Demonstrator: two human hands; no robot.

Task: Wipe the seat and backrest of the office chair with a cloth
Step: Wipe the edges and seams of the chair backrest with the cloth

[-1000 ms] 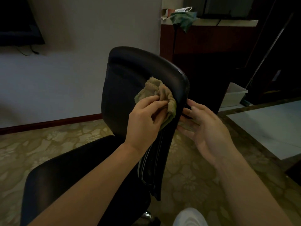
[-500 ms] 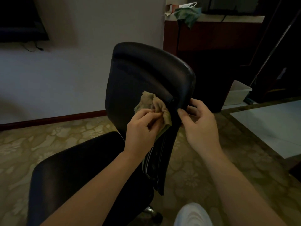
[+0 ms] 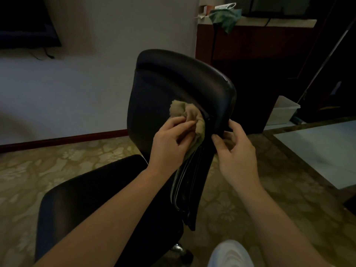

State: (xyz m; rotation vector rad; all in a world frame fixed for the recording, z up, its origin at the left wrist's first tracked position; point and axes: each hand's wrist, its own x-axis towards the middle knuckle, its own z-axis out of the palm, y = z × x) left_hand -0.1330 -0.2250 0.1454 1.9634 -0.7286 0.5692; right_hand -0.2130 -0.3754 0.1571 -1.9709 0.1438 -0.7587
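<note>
A black office chair stands in front of me, its backrest (image 3: pixel 173 81) turned edge-on and its seat (image 3: pixel 92 195) low at the left. My left hand (image 3: pixel 171 143) grips a crumpled tan cloth (image 3: pixel 190 114) and presses it against the backrest near its right edge. My right hand (image 3: pixel 235 149) grips that right edge from the other side, thumb in front and fingers curled behind.
A patterned carpet (image 3: pixel 57 162) covers the floor. A dark wooden counter (image 3: pixel 250 41) with a green rag (image 3: pixel 225 17) on top stands behind the chair. A white plastic bin (image 3: pixel 283 110) sits on the floor at right, beside a pale tiled area (image 3: pixel 323 149). My white shoe (image 3: pixel 229 253) shows at bottom.
My left hand and the cloth slid down the backrest from near its top edge to its middle. My right hand, open a second ago, closed on the backrest's right edge.
</note>
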